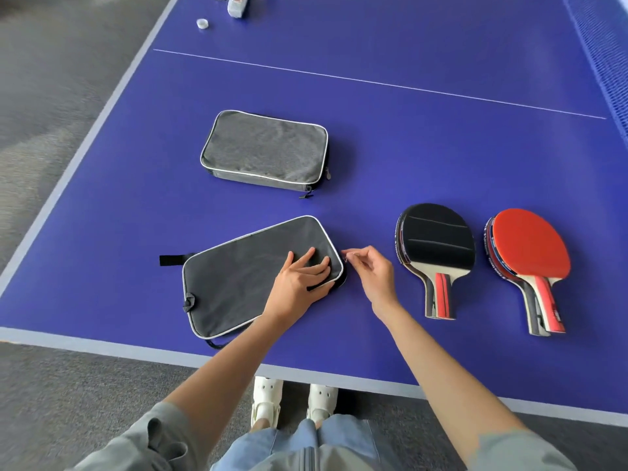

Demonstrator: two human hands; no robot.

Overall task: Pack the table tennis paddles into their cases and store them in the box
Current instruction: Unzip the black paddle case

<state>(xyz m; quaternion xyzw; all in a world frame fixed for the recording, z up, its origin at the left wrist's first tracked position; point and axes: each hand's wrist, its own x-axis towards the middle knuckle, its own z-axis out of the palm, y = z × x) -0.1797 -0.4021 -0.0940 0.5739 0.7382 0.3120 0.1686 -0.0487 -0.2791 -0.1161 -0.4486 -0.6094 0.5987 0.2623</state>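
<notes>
While the left hand (299,278) lies flat and spread on the right end of the near case (251,277), pressing its dark grey top down, the right hand (372,271) sits just beside that case's right corner with thumb and forefinger pinched together on a small zipper pull (345,259), the other fingers loosely curled. This near case lies at a slant on the blue desk (407,147), close to its front edge, with a black strap (171,260) sticking out at its left end and a small loop (189,302) on its lower left corner. Whether anything is inside it cannot be told, as it lies closed and flat. Beyond the near case, farther from the person, a second case (265,149) in lighter grey with white piping lies shut, its zipper tabs hanging at its right corner; its contents are hidden too. To the right of the near case, past the right hand, two stacks of paddles lie outside any case, handles pointing toward the person: a black-faced stack (436,239) nearer the case, and a red-faced stack (530,246) farther right, apart from the first
</notes>
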